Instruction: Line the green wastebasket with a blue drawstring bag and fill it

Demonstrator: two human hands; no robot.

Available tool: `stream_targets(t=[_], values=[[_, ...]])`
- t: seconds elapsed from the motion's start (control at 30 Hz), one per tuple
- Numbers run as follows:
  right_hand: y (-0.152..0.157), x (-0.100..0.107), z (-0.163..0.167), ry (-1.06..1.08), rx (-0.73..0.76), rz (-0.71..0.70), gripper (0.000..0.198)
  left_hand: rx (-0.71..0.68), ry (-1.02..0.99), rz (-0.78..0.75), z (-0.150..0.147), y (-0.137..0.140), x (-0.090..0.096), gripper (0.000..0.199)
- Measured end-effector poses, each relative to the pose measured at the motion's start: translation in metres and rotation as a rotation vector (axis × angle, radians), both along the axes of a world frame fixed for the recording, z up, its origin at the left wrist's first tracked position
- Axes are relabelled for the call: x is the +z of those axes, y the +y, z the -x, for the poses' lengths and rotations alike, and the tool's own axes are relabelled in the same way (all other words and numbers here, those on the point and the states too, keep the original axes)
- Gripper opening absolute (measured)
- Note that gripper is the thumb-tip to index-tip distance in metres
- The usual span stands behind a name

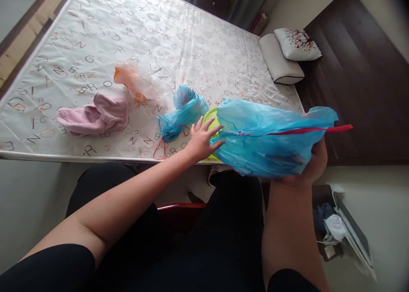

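A translucent blue plastic bag [268, 143] with a red drawstring is spread out sideways in front of me. My right hand [311, 164] grips it from the right side, part of the hand hidden behind and inside the film. At its left end a yellow-green round object [211, 113] shows, partly covered by the bag. My left hand [204, 138] has its fingers spread over the green rim, fingertips by the bag's edge. Just left lies a second crumpled blue bag [183, 113], also with a red drawstring.
A pink cloth [96, 113] and a clear-and-orange plastic bag [134, 81] lie on the letter-printed mattress [191, 36]. A cushion [297, 44] and pillow [279, 60] rest by the dark headboard [354, 79]. A cluttered bin [326, 219] stands lower right.
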State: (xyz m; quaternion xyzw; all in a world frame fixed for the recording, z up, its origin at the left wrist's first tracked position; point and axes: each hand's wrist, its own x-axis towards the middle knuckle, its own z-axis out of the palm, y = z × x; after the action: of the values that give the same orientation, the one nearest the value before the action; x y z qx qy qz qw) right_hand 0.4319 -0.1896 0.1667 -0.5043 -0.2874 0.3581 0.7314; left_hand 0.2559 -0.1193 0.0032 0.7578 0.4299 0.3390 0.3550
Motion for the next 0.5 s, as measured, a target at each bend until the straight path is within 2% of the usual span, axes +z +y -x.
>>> stream_targets(t=[0.07,0.17,0.23,0.33,0.4,0.5], values=[[0.0,-0.002,0.003,-0.026,0.058,-0.034,0.033,-0.022,-0.025,-0.011,-0.003,0.001,-0.001,0.044],[0.008,-0.006,-0.006,-0.047,0.098,-0.023,0.033,-0.001,-0.118,-0.04,-0.003,0.01,-0.002,0.012],[0.016,-0.009,-0.021,-0.018,-0.021,0.068,0.03,0.028,-0.251,-0.02,0.001,0.019,0.001,0.008],[0.024,-0.017,-0.049,0.037,-0.267,0.181,0.029,0.092,-0.493,0.163,0.011,0.033,0.01,0.007],[0.025,-0.026,-0.066,0.064,-0.312,0.189,0.034,0.132,-0.607,0.315,0.019,0.04,0.021,0.004],[0.021,-0.046,-0.082,0.035,-0.34,0.229,0.036,0.148,-0.682,0.404,0.029,0.047,0.037,0.005]])
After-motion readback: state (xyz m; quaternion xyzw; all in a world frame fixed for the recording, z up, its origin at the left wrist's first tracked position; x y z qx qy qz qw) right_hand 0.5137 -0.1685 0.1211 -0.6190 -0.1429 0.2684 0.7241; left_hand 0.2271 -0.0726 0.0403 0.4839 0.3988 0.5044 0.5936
